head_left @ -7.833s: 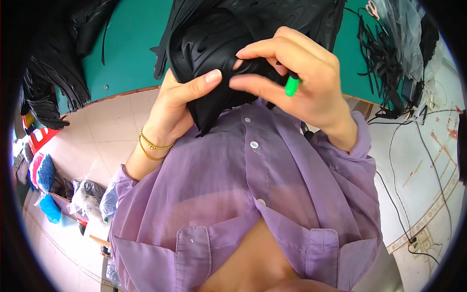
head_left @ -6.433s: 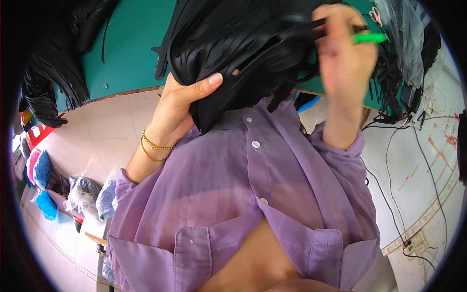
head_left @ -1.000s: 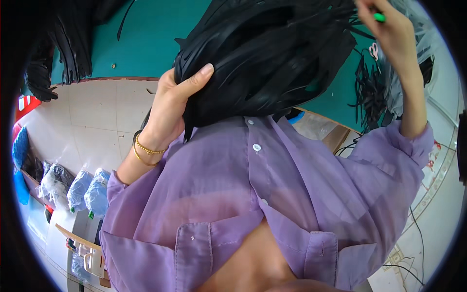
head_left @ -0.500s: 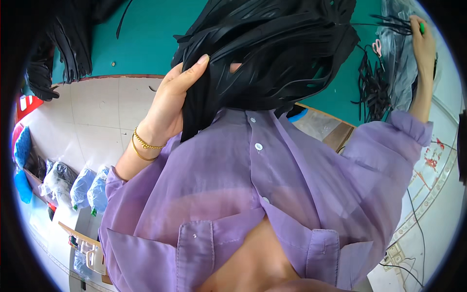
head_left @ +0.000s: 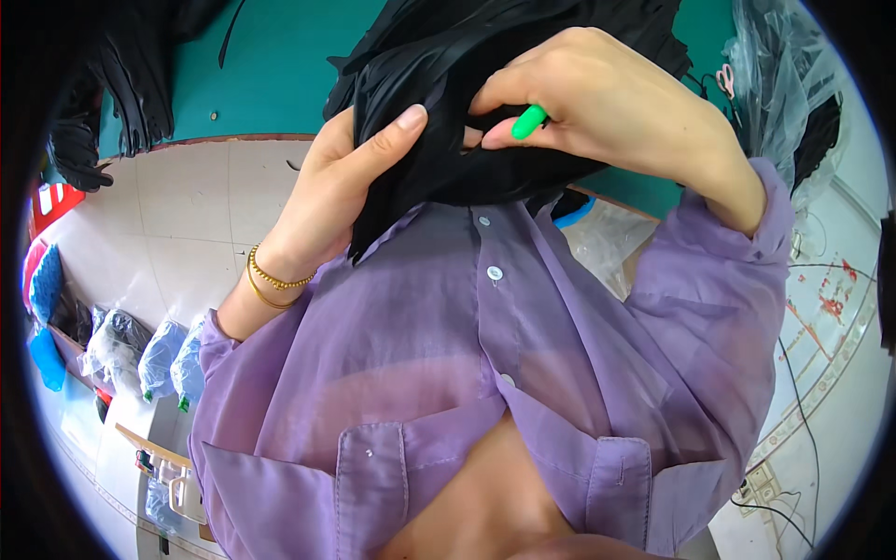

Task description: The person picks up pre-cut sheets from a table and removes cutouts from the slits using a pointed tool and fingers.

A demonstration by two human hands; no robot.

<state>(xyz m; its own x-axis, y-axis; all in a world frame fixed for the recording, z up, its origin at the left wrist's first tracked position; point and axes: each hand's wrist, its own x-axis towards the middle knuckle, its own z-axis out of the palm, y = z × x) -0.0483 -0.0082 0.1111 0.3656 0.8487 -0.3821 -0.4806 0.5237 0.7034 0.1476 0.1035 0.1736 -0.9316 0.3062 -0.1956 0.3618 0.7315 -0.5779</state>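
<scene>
Black bundle: thick mass of black strips, held up close in front of the chest, above the green counter; hangs down to touch the purple shirt near its top buttons.
Left hand: at the bundle's left side, thumb pressed flat across the front, remaining fingers hidden behind the strips; clenched on the bundle.
Right hand: at the bundle's upper right, fingers curled into the strips and closed round a green tool, only its rounded tip showing below the knuckles; whether the strips are gripped too, cannot tell.
Gold bangles: two, on the left wrist, below the bundle and to its left.
Black strips, other pile: on the counter's left end, well apart from the bundle, spilling over the edge.
Clear plastic bag: right of the bundle, beyond the right hand, dark material inside.
Tiled floor: pale, below the counter edge, left of the bundle.
Bagged items: row of small clear bags with blue and dark contents, on the floor far below-left of the bundle.
Cables: thin black, on the floor to the bundle's lower right.
</scene>
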